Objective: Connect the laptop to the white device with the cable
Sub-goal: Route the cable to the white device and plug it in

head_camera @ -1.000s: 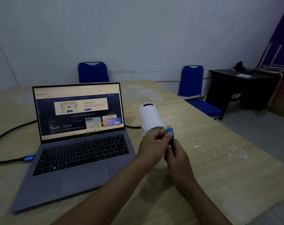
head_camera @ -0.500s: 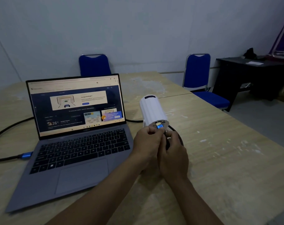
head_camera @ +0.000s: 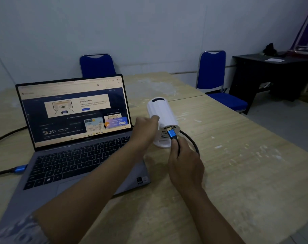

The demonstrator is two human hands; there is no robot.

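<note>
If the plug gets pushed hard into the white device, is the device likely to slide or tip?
Probably it would shift: the white device looks small and light, tilted on a narrow base. The left hand bracing its side suggests it needs steadying. The right hand holds the blue plug at its rear ports.

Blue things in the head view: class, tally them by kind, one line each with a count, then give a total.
Blue chairs: 2
Blue cable plugs: 2, one at the laptop's left side, one at the white device's back
Total: 4
</note>
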